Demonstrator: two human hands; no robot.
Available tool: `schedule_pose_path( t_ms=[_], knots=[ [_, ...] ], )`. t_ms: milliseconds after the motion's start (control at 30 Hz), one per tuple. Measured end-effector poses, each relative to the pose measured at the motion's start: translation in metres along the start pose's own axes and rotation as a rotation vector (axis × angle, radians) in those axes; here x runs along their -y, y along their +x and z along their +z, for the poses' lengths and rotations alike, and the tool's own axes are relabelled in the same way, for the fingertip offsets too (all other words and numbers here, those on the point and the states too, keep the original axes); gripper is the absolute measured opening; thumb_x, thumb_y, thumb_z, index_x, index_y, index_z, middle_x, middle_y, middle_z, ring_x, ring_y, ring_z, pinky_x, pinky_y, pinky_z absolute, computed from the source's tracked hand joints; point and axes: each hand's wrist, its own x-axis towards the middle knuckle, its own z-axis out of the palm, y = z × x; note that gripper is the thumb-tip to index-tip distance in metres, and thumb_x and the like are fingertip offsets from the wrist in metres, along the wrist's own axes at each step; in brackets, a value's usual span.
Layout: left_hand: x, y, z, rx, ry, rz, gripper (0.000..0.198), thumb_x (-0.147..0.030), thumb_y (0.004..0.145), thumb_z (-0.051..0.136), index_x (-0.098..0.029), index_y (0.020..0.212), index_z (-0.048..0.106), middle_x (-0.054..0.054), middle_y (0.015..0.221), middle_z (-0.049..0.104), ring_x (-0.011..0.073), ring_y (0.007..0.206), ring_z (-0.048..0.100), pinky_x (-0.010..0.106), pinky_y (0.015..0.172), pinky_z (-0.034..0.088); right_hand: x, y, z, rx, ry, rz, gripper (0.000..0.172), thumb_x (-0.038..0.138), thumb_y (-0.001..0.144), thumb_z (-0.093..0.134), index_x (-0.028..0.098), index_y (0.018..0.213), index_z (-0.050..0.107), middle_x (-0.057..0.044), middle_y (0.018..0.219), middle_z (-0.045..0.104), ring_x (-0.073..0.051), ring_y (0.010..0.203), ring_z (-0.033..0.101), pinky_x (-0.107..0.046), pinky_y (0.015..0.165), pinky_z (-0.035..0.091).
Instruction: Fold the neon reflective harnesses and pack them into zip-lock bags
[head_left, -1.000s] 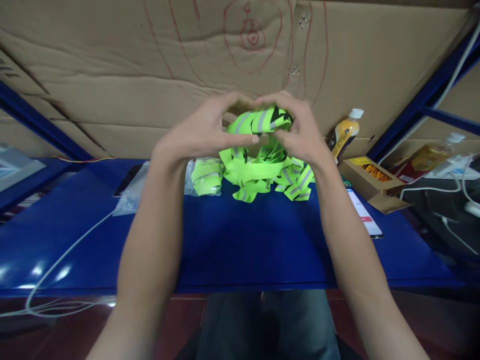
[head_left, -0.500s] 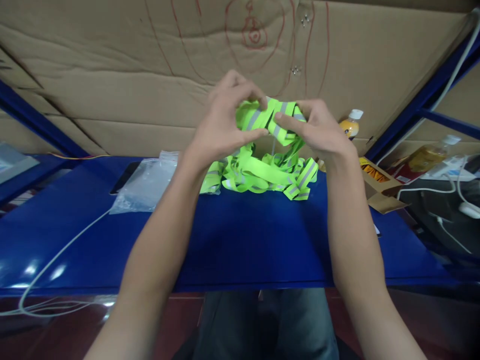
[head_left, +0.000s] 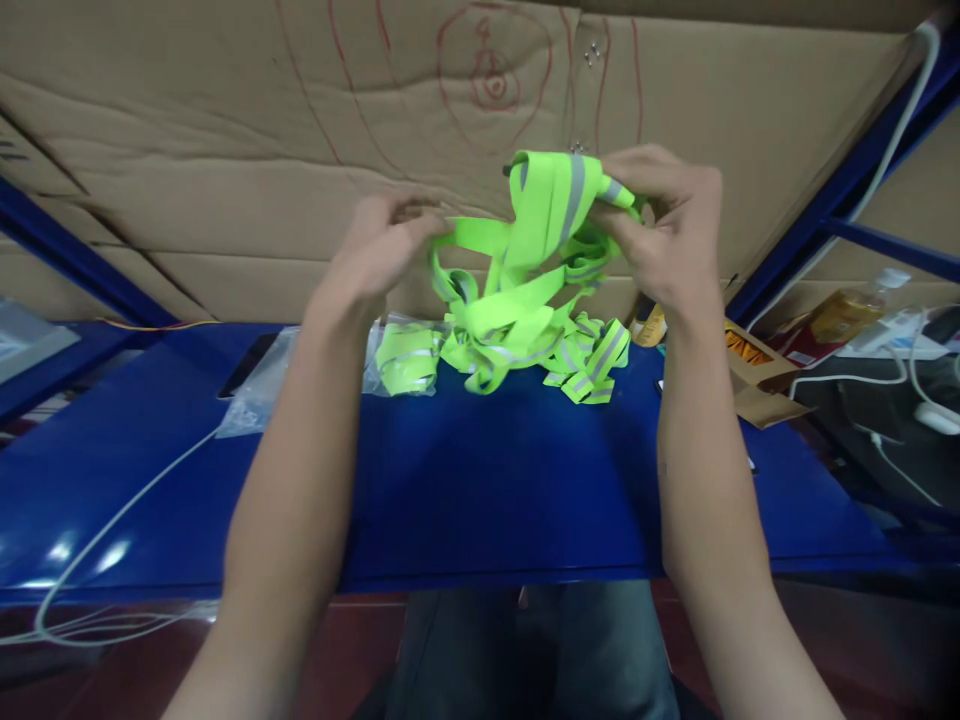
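Note:
A tangle of fluorescent yellow-green reflective straps (head_left: pixel 551 215) with grey stripes hangs between my hands above the blue table (head_left: pixel 487 480). My right hand (head_left: pixel 664 215) is closed on a bunched upper part of it. At the left, my left hand (head_left: pixel 386 240) pinches the end of one strap band stretched towards the bunch. Below, loops of the same straps trail onto the table. A folded bundle of strap (head_left: pixel 592 365) lies on the right of the pile. To the left sits another strap bundle in a clear plastic bag (head_left: pixel 409 358).
More clear plastic bags (head_left: pixel 259 390) lie left, over a dark flat device (head_left: pixel 251 362). At right stand an opened cardboard box (head_left: pixel 765 375) and a bottle of yellowish liquid (head_left: pixel 862 305). A cardboard wall (head_left: pixel 225 200) closes the back. A white cable (head_left: pixel 142 485) crosses the left side.
My hands have moved apart, the left one leftward and the right one slightly right. A strap band now stretches between them, and the held bunch has lifted and loosened.

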Motion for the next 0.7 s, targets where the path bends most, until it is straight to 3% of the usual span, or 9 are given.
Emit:
schedule_pose_path(
  t_ms=[100,167,233,300,367,433,467,600,700],
  knots=[
    [-0.017,-0.008,0.006,0.106,-0.128,0.206,0.057,-0.076,0.091,0.069,-0.029,0.122,0.077,0.002,0.136,0.075,0.0309,0.135,0.06,0.052,0.115,0.05,0.008,0.001,0.014,-0.029,-0.06,-0.171,0.046,0.007,0.084,0.064,0.034,0.113,0.086,0.001,0.123,0.082,-0.024,0.119,0.074,-0.044,0.109,0.058],
    [-0.025,-0.013,0.011,0.284,-0.169,0.206,0.064,-0.086,0.093,0.061,-0.03,0.121,0.077,0.004,0.13,0.077,0.0337,0.131,0.065,0.053,0.107,0.055,0.016,0.002,0.02,0.007,-0.151,-0.244,0.05,0.005,0.08,0.062,0.033,0.115,0.086,0.001,0.126,0.081,-0.024,0.121,0.073,-0.047,0.111,0.055],
    [-0.027,-0.015,0.012,0.404,-0.144,0.194,0.063,-0.085,0.089,0.07,-0.03,0.122,0.075,0.006,0.122,0.078,0.0351,0.121,0.069,0.054,0.099,0.058,0.022,0.001,0.022,0.088,-0.238,-0.209,0.046,0.01,0.084,0.063,0.036,0.114,0.084,0.001,0.135,0.077,-0.027,0.129,0.07,-0.05,0.118,0.053],
    [-0.024,-0.014,0.01,0.385,-0.127,0.262,0.063,-0.078,0.079,0.085,-0.031,0.12,0.073,0.004,0.12,0.078,0.0327,0.112,0.07,0.053,0.095,0.058,0.025,0.0,0.021,0.203,-0.185,-0.133,0.043,0.018,0.089,0.068,0.037,0.126,0.08,-0.001,0.149,0.07,-0.029,0.141,0.064,-0.052,0.125,0.049],
    [-0.02,-0.013,0.006,0.331,-0.102,0.352,0.059,-0.068,0.075,0.093,-0.032,0.116,0.072,0.003,0.12,0.077,0.0298,0.107,0.068,0.052,0.096,0.056,0.023,-0.001,0.017,0.318,0.0,-0.062,0.058,0.032,0.088,0.078,0.034,0.146,0.069,-0.004,0.162,0.061,-0.032,0.148,0.06,-0.052,0.126,0.05],
    [-0.019,-0.013,0.003,0.329,-0.033,0.402,0.049,-0.059,0.077,0.093,-0.03,0.111,0.073,0.002,0.118,0.076,0.0288,0.106,0.067,0.051,0.098,0.055,0.018,-0.002,0.014,0.402,0.13,0.013,0.072,0.045,0.085,0.084,0.032,0.152,0.062,-0.006,0.164,0.06,-0.033,0.144,0.063,-0.05,0.119,0.056],
    [-0.02,-0.014,0.003,0.342,0.013,0.408,0.042,-0.055,0.08,0.09,-0.029,0.109,0.074,0.002,0.115,0.076,0.0292,0.107,0.067,0.051,0.1,0.054,0.015,-0.003,0.014,0.437,0.132,0.046,0.067,0.048,0.085,0.084,0.033,0.148,0.065,-0.006,0.158,0.066,-0.033,0.139,0.066,-0.05,0.115,0.058],
    [-0.026,-0.018,0.008,0.402,0.133,0.392,0.032,-0.05,0.084,0.084,-0.03,0.108,0.077,0.005,0.116,0.078,0.0335,0.115,0.069,0.052,0.105,0.054,0.009,-0.002,0.017,0.515,-0.068,0.057,0.022,0.045,0.095,0.073,0.032,0.11,0.082,-0.002,0.117,0.084,-0.032,0.115,0.075,-0.053,0.109,0.059],
    [-0.028,-0.018,0.01,0.451,0.104,0.37,0.039,-0.059,0.086,0.083,-0.029,0.11,0.078,0.007,0.122,0.08,0.0343,0.124,0.069,0.048,0.107,0.055,0.01,-0.002,0.023,0.44,-0.155,-0.029,0.017,0.033,0.095,0.07,0.035,0.104,0.084,-0.001,0.119,0.085,-0.032,0.117,0.075,-0.053,0.112,0.057]
  ],
)
